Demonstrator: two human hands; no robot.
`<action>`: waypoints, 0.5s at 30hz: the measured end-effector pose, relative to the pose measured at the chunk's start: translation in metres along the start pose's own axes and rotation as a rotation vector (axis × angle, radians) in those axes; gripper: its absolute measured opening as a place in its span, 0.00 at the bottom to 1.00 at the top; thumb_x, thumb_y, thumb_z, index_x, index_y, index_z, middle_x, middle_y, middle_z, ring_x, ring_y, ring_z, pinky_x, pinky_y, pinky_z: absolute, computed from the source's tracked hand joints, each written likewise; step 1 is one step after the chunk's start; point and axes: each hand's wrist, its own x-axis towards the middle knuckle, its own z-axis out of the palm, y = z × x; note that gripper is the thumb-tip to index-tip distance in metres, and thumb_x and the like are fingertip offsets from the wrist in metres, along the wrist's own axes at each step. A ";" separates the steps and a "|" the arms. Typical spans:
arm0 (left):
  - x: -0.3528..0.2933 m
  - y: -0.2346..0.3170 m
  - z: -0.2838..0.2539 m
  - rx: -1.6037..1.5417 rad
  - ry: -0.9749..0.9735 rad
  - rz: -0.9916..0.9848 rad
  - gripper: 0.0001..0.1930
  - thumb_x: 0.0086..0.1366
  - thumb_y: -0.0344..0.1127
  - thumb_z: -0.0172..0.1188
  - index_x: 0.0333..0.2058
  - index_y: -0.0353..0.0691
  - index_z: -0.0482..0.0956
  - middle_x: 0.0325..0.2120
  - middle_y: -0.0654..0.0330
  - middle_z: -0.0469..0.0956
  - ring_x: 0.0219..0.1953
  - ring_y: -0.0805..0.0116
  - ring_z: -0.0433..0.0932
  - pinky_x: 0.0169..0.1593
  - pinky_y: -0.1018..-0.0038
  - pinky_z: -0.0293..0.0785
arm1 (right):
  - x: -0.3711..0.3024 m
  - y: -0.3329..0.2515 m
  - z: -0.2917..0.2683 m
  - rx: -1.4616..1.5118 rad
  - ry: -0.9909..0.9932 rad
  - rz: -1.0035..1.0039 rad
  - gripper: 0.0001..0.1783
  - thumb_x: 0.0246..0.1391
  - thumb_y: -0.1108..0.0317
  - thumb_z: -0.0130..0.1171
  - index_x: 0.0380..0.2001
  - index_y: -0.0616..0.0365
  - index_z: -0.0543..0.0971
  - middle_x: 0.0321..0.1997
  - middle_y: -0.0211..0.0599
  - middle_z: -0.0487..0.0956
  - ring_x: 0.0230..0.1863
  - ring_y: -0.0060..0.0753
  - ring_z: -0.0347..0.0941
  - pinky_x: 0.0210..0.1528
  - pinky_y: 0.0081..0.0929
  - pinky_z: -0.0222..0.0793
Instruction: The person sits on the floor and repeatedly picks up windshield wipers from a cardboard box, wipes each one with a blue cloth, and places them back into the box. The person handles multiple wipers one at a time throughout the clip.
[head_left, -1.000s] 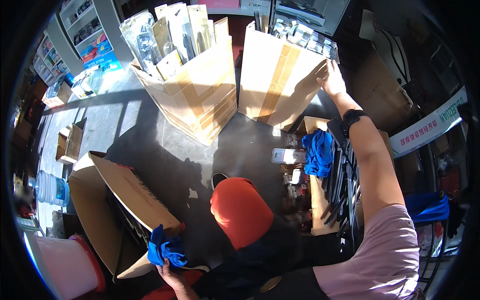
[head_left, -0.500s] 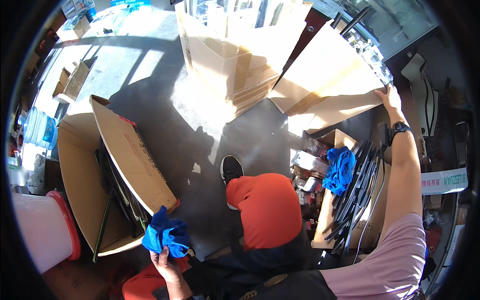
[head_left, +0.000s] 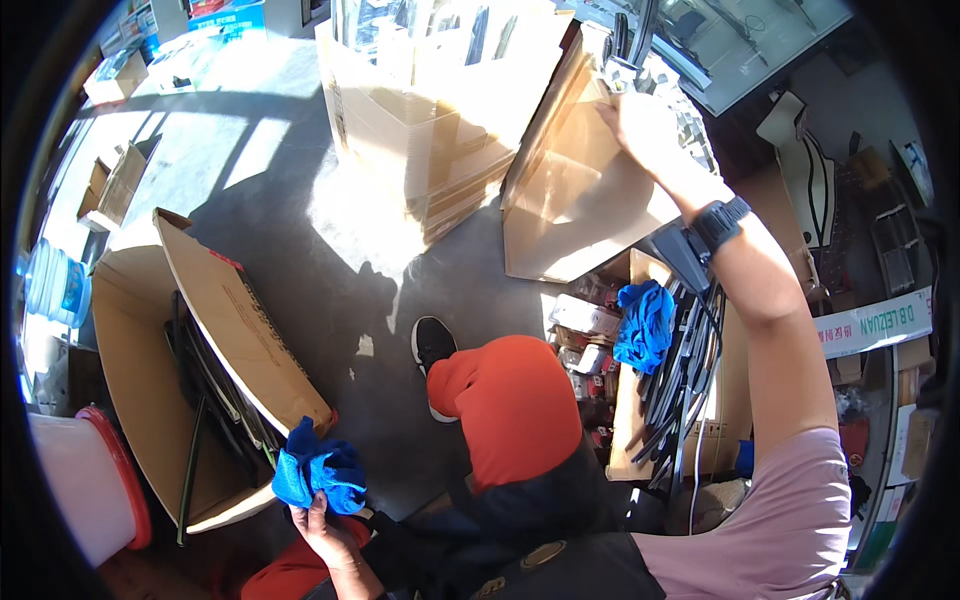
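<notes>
My left hand (head_left: 325,530) is closed on a crumpled blue cloth (head_left: 335,475), low in front of me beside the open carton at left. My right arm reaches forward to the top of a tall cardboard box (head_left: 575,215). There my right hand (head_left: 640,125) is closed at the rim, among shiny wrapped pieces (head_left: 690,125) and upright dark strips (head_left: 645,38). What its fingers grip is too small and glaring to make out. A second blue cloth (head_left: 645,325) lies on a lower carton (head_left: 730,400) holding several dark strips (head_left: 685,370).
A large carton (head_left: 250,320) with dark strips leans at left, by a white bucket with a red rim (head_left: 135,490). Another tall carton (head_left: 420,140) stands ahead. Small packages (head_left: 590,320) are piled at right. My knee (head_left: 520,410) is between the cartons.
My right hand has gone leftward from the tall box's right corner to the pieces at its top. That box now stands more upright. The left hand still holds the blue cloth.
</notes>
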 end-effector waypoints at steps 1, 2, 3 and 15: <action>0.000 0.002 -0.001 0.012 0.006 0.021 0.24 0.53 0.29 0.59 0.51 0.32 0.70 0.43 0.55 0.75 0.44 0.63 0.74 0.53 0.68 0.67 | 0.005 -0.013 0.008 -0.012 0.058 -0.030 0.17 0.55 0.55 0.53 0.28 0.59 0.76 0.26 0.49 0.76 0.30 0.49 0.75 0.34 0.40 0.68; 0.000 0.002 -0.001 0.013 0.003 0.034 0.24 0.53 0.29 0.59 0.51 0.32 0.70 0.43 0.55 0.75 0.44 0.63 0.74 0.53 0.68 0.67 | 0.007 -0.020 0.011 -0.039 0.116 -0.061 0.16 0.54 0.56 0.55 0.29 0.60 0.74 0.27 0.49 0.76 0.31 0.49 0.74 0.35 0.40 0.68; -0.003 0.001 -0.002 -0.005 -0.003 0.019 0.23 0.54 0.29 0.58 0.50 0.32 0.70 0.42 0.55 0.75 0.44 0.64 0.74 0.52 0.68 0.67 | 0.006 -0.027 0.009 -0.055 0.152 -0.062 0.15 0.52 0.57 0.56 0.30 0.60 0.74 0.29 0.49 0.76 0.33 0.50 0.73 0.36 0.40 0.68; -0.013 0.006 -0.004 -0.028 -0.040 0.011 0.22 0.54 0.29 0.60 0.50 0.33 0.71 0.42 0.57 0.76 0.44 0.66 0.74 0.53 0.69 0.65 | -0.025 -0.007 -0.027 0.042 -0.181 0.535 0.31 0.47 0.53 0.60 0.47 0.67 0.72 0.46 0.56 0.76 0.47 0.52 0.73 0.50 0.38 0.67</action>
